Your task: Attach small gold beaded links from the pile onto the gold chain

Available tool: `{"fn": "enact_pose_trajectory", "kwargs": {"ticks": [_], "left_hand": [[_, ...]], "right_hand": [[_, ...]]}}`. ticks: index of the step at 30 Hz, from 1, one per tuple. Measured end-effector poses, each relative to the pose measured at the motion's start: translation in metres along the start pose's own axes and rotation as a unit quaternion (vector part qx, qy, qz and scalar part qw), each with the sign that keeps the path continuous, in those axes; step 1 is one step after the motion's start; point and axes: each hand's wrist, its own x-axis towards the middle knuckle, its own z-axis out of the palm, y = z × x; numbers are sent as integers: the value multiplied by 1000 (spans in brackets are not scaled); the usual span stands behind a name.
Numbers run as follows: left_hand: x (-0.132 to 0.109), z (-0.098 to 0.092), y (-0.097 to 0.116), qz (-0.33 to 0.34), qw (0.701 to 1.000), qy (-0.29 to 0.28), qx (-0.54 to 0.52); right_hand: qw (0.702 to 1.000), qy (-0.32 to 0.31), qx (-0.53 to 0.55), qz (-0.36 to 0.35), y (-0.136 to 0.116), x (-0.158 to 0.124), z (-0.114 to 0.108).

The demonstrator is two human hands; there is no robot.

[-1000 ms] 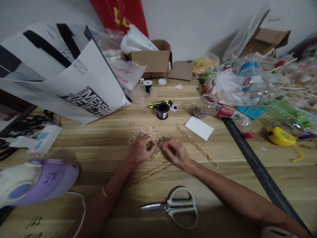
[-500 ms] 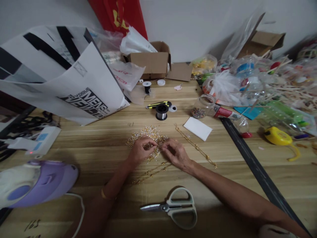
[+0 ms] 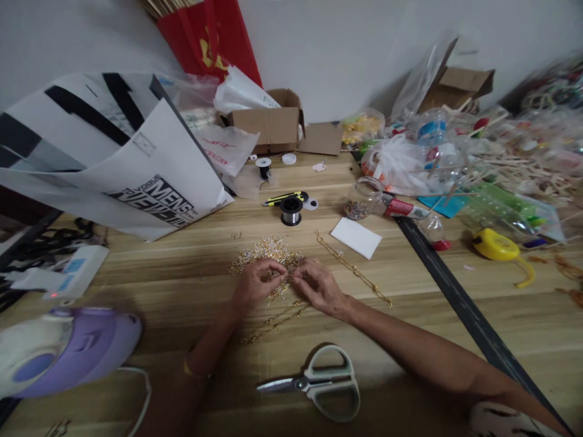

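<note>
A heap of small gold and clear beads and pins (image 3: 264, 254) lies on the wooden table (image 3: 159, 285). My left hand (image 3: 253, 283) rests at its near edge, fingers pinched together on something tiny from the heap. Beside it, my right hand (image 3: 317, 285) is also curled in a pinch at the heap's right side, its fingertips almost touching the left ones. What each pinch holds is too small to name. A gold chain (image 3: 272, 320) runs from under my hands toward me. Another gold chain (image 3: 353, 268) lies to the right.
Scissors (image 3: 319, 383) lie near the front edge. A purple iron (image 3: 64, 349) sits front left, a white power strip (image 3: 64, 276) behind it. A large printed bag (image 3: 113, 158), cardboard box (image 3: 268, 124), wire spool (image 3: 291, 210), white card (image 3: 356, 237), yellow tape measure (image 3: 497, 244) and cluttered bags fill the back.
The view has tilted and shifted slightly. My two hands have drawn a little closer together over the bead heap; nothing else has moved.
</note>
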Motion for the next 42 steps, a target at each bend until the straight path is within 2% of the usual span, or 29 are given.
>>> {"fn": "enact_pose_trajectory", "kwargs": {"ticks": [7, 17, 32, 42], "left_hand": [[0, 0, 6, 25, 1000, 2, 11], [0, -2, 3, 21, 1000, -8, -15], [-1, -3, 4, -50, 995, -22, -82], [-1, -3, 2, -49, 994, -22, -94]], "right_hand": [[1000, 2, 4, -14, -3, 1, -2], [1000, 0, 1, -14, -3, 1, -2], [1000, 5, 1, -20, -1, 1, -2], [1000, 4, 0, -29, 1, 1, 0]]}}
